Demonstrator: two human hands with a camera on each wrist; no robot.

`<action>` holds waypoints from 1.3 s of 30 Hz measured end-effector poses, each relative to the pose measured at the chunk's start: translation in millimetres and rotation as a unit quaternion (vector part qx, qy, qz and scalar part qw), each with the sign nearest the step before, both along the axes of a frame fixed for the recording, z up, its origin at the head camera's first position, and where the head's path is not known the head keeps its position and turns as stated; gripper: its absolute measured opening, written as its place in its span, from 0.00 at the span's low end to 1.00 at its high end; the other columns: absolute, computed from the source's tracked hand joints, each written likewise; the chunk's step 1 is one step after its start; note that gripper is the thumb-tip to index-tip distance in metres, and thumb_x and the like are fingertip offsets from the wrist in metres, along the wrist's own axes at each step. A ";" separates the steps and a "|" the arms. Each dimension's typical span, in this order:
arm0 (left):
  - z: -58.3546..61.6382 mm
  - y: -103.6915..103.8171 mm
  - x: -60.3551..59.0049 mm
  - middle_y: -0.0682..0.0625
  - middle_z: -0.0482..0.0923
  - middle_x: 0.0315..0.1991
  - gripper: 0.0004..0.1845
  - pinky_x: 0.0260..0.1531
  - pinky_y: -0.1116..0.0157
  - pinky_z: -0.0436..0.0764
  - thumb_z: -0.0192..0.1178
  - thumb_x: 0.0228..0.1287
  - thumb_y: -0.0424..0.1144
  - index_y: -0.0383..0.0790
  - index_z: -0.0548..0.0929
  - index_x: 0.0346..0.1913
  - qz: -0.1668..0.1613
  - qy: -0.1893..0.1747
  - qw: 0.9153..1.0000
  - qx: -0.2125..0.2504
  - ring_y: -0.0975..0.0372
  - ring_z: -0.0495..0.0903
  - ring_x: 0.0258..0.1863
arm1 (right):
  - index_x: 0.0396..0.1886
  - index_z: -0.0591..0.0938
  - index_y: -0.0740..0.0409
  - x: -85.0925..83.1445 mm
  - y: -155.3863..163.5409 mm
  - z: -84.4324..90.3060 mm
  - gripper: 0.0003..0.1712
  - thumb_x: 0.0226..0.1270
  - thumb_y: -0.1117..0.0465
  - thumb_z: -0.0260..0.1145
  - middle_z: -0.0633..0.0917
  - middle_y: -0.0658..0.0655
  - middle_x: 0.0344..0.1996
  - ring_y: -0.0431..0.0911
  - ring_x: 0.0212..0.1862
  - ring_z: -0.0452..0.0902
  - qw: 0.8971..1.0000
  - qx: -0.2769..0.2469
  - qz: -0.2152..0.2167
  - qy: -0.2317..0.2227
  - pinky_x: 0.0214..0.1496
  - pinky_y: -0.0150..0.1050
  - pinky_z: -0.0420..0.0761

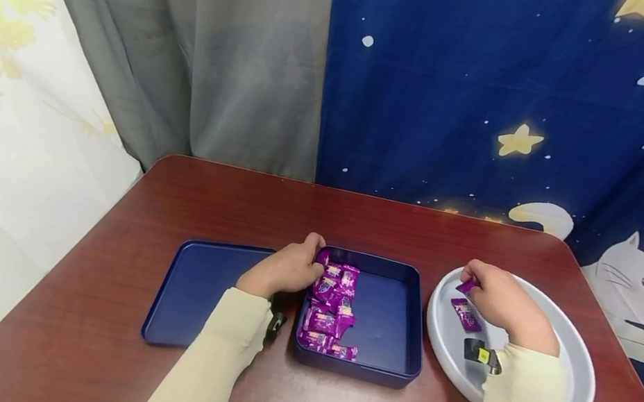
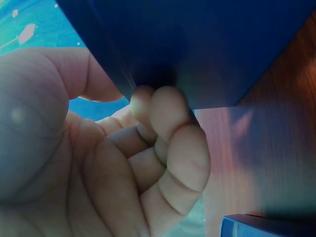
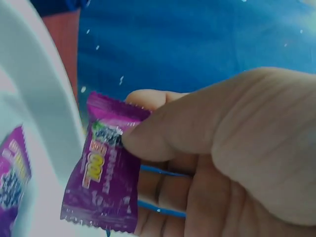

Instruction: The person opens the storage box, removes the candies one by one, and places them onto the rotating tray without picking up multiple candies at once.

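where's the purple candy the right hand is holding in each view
Head: the held candy is small, right of centre, pinched at the right hand fingertips over the white plate's left part.
Left wrist: not in it; only the left hand against the blue box.
Right wrist: large, lower left of centre, pinched under the thumb.
Shared landmark: the white plate, with a second candy lying on it, also at the right wrist view's left edge.

Setting: probably a home room, though little of it is seen. A small reddish-brown wooden table [image 1: 357, 220] is backed by a grey curtain [image 1: 244, 55] and a navy children's-style hanging [image 1: 505, 82] printed with stars and a white cat [image 1: 638, 279].
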State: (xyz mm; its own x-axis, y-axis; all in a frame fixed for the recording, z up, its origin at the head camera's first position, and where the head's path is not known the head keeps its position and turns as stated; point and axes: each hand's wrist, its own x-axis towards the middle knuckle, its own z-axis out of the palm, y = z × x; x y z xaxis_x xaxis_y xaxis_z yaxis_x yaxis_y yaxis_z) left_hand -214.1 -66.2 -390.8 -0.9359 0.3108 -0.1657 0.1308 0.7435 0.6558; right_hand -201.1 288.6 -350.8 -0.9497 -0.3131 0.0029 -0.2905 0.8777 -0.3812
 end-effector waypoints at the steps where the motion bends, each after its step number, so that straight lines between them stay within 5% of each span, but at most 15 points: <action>1: -0.3 0.1 -0.3 0.45 0.77 0.44 0.22 0.49 0.54 0.80 0.53 0.73 0.41 0.42 0.63 0.65 0.000 0.001 1.000 -0.001 0.56 0.79 0.39 | 0.41 0.79 0.65 0.0 2.3 -1.7 0.14 0.55 0.77 0.57 0.79 0.57 0.30 0.53 0.35 0.75 1.000 0.000 -0.005 -0.010 0.43 0.53 0.77; 7: -1.8 0.6 -2.4 0.45 0.78 0.42 0.23 0.46 0.56 0.79 0.53 0.72 0.41 0.42 0.63 0.65 0.006 0.002 1.000 -0.005 0.56 0.79 0.37 | 0.42 0.79 0.65 -4.1 8.6 -13.4 0.14 0.55 0.77 0.56 0.78 0.56 0.28 0.51 0.33 0.73 0.998 0.004 -0.017 -0.060 0.37 0.46 0.74; 16: -3.4 0.5 -3.1 0.46 0.78 0.40 0.22 0.45 0.56 0.79 0.53 0.72 0.41 0.42 0.63 0.65 0.005 0.006 1.000 -0.004 0.56 0.79 0.36 | 0.48 0.79 0.67 -9.3 12.1 -23.0 0.21 0.53 0.78 0.55 0.79 0.57 0.30 0.51 0.35 0.74 0.997 0.021 -0.016 -0.077 0.40 0.47 0.75; 29: -2.8 1.4 -2.5 0.45 0.78 0.40 0.22 0.46 0.56 0.80 0.53 0.72 0.41 0.42 0.63 0.65 0.007 0.007 1.000 -0.001 0.56 0.79 0.36 | 0.59 0.77 0.69 -7.1 12.7 -21.4 0.28 0.56 0.77 0.54 0.80 0.72 0.50 0.59 0.44 0.77 0.996 0.036 -0.028 -0.081 0.54 0.62 0.75; 39: -3.0 0.5 -2.1 0.45 0.78 0.43 0.23 0.49 0.54 0.80 0.53 0.72 0.41 0.42 0.63 0.65 0.007 0.006 1.000 -0.004 0.56 0.79 0.37 | 0.64 0.73 0.68 -6.3 11.4 -14.1 0.27 0.69 0.59 0.62 0.76 0.77 0.56 0.71 0.57 0.72 0.995 0.032 -0.038 -0.082 0.58 0.68 0.69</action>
State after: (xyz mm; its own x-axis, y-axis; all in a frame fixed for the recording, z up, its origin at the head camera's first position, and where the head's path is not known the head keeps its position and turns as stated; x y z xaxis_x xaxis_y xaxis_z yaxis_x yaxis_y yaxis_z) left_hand -216.2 -65.7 -393.8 -0.9419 0.2973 -0.1563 0.1291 0.7501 0.6486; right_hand -207.4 300.0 -364.9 -0.9570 -0.2343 -0.1710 -0.1606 0.9188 -0.3606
